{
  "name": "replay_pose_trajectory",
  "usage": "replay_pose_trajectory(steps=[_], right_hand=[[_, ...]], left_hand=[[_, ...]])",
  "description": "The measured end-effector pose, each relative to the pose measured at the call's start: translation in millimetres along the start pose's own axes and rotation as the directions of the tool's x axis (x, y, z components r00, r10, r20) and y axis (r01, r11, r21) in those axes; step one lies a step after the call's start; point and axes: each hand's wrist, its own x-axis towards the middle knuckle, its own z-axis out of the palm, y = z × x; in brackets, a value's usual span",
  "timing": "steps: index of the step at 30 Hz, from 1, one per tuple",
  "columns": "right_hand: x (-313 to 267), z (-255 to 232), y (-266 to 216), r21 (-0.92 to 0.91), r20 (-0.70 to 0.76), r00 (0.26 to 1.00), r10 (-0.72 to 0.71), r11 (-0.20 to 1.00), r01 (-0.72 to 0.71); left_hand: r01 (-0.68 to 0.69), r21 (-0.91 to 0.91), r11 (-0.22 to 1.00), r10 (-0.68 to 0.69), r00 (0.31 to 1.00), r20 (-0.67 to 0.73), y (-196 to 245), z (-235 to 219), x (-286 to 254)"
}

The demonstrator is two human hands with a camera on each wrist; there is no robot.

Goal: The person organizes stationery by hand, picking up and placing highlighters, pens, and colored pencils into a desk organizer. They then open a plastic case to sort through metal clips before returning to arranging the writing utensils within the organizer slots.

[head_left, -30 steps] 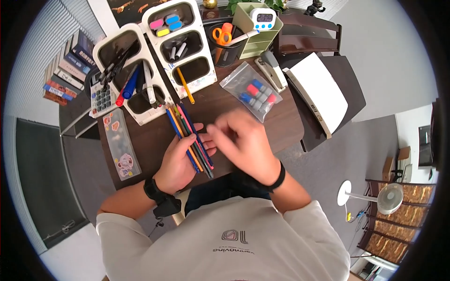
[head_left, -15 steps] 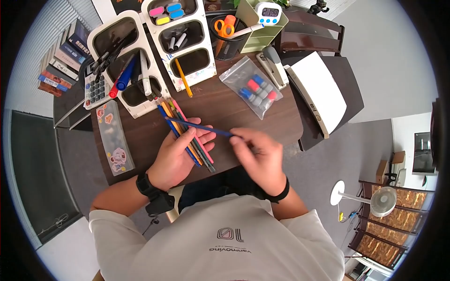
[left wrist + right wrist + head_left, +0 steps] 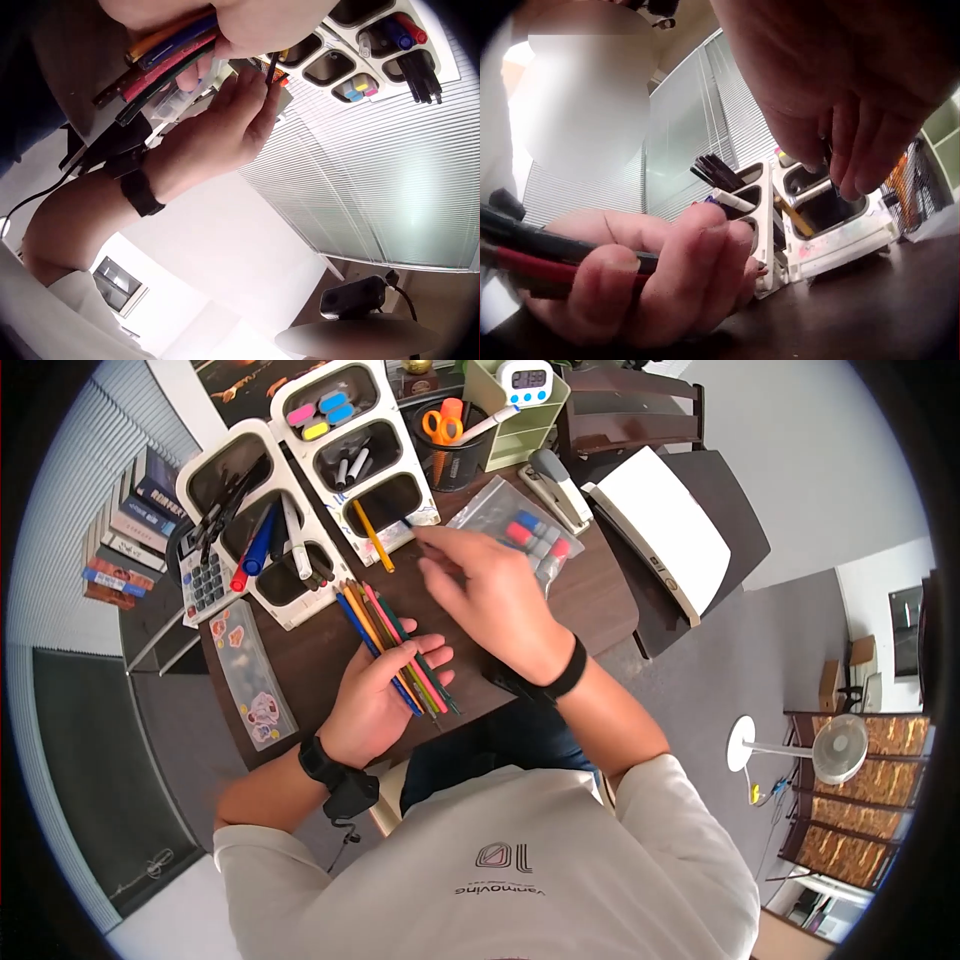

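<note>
My left hand (image 3: 362, 700) holds a bundle of colored pencils (image 3: 368, 622) over the table's near edge, thumb across them and tips pointing at the organizers. Blue, orange, pink and dark green barrels show. My right hand (image 3: 505, 600) pinches a dark blue pencil (image 3: 271, 71), mostly hidden by the fingers in the head view. Those fingertips are at the nearest compartment of the right-hand white organizer (image 3: 425, 520). A yellow pencil (image 3: 373, 537) leans out of that same compartment. In the right wrist view, the right fingers hang in front of the compartment opening.
A second white organizer (image 3: 290, 615) with markers and black pens stands left. Beside it are a calculator (image 3: 205, 582) and a stickered clear case (image 3: 250, 675). A zip bag (image 3: 485, 505) of small bottles, a stapler (image 3: 560, 490) and a mesh cup (image 3: 445, 465) with orange scissors lie right.
My right hand drew the dark blue pencil out of the bundle and carried it forward to the right-hand organizer. The left hand keeps hold of the other pencils near the same spot.
</note>
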Motion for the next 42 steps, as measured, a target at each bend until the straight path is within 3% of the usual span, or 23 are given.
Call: replay_pose_trajectory(steps=[1, 6, 8, 16, 18, 19, 20, 24, 26, 28, 30, 33, 34, 38, 41, 42], right_hand=[[3, 5, 1, 0.039, 0.078, 0.997, 0.017, 0.999, -0.02], [5, 15, 5, 0.045, 0.094, 0.995, -0.015, 0.999, 0.011], [4, 13, 4, 0.019, 0.179, 0.984, 0.003, 1.0, -0.006], [-3, 9, 2, -0.008, 0.132, 0.991, -0.015, 1.0, 0.016], [-13, -8, -10, -0.037, 0.156, 0.986, 0.061, 0.998, -0.056], [-21, -17, -18, 0.061, 0.195, 0.969, 0.15, 0.984, -0.165], [-30, -23, -21, 0.118, 0.195, 0.968, 0.157, 0.976, -0.182], [-73, -35, -31, -0.05, 0.418, 0.872, 0.254, 0.965, -0.258], [-87, -31, -28, -0.055, 0.42, 0.872, 0.25, 0.966, -0.251], [-91, -31, -27, 0.007, 0.378, 0.863, 0.336, 0.931, -0.365], [-89, -37, -26, 0.023, 0.372, 0.862, 0.343, 0.925, -0.378], [-80, -47, -26, 0.035, 0.104, 0.953, 0.286, 0.956, -0.291], [-76, -54, -26, 0.08, 0.067, 0.949, 0.31, 0.946, -0.314], [-71, -70, -16, 0.552, -0.01, 0.93, 0.366, 0.778, -0.301], [-58, -66, -7, 0.553, -0.098, 0.95, 0.297, 0.809, -0.196], [-50, -59, -7, 0.443, -0.108, 0.951, 0.291, 0.87, -0.216]], left_hand=[[-0.002, -0.015, 1.0, 0.002, 1.0, 0.008, 0, -1, 0], [0.019, -0.032, 0.999, -0.018, 0.999, 0.029, -2, -5, 3], [-0.013, 0.007, 1.0, 0.013, 1.0, 0.022, -3, -5, 4], [-0.024, -0.016, 1.0, 0.024, 0.999, 0.021, -3, -5, 5], [-0.028, -0.062, 0.998, 0.028, 1.0, 0.0, -4, -4, 5], [-0.073, -0.06, 0.996, 0.075, 0.996, 0.038, -6, -2, 6], [-0.12, -0.059, 0.991, 0.124, 0.99, 0.072, -7, -2, 6], [-0.092, -0.088, 0.992, 0.099, 0.991, 0.085, -11, -9, 7], [-0.079, -0.094, 0.992, 0.087, 0.993, 0.08, -12, -9, 7], [-0.094, -0.075, 0.993, 0.101, 0.991, 0.093, -12, -10, 7], [-0.09, -0.088, 0.992, 0.096, 0.993, 0.073, -10, -8, 7], [-0.076, -0.067, 0.995, 0.08, 0.995, 0.062, -8, -10, 7], [-0.065, -0.031, 0.997, 0.067, 0.996, 0.065, -8, -11, 7], [-0.002, -0.054, 0.999, 0.004, 0.999, 0.046, -1, -6, 5], [0.05, -0.149, 0.988, -0.041, 0.997, 0.063, 2, -6, 5], [0.015, -0.079, 0.997, -0.012, 0.999, 0.04, 1, -3, 3]])
